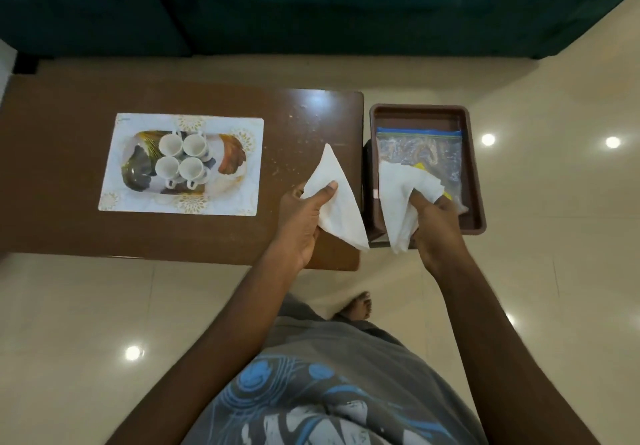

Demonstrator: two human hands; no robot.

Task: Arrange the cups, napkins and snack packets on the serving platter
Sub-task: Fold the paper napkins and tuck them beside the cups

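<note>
Several white cups (180, 159) stand close together on an oval patterned serving platter (232, 158), which lies on a white placemat (138, 199). My left hand (301, 216) grips a white napkin (341, 199) folded into a triangle, above the table's right end. My right hand (434, 226) grips a bunch of white napkins (403, 192) over the brown tray (422, 109). In that tray lies a clear zip bag of snack packets (426, 150), partly hidden by the napkins.
The brown wooden table (69, 167) runs from the left to the middle; the tray stands just off its right end. A dark green sofa (311, 1) lies beyond. Shiny cream floor tiles surround everything, and my bare foot (356, 308) shows below the table.
</note>
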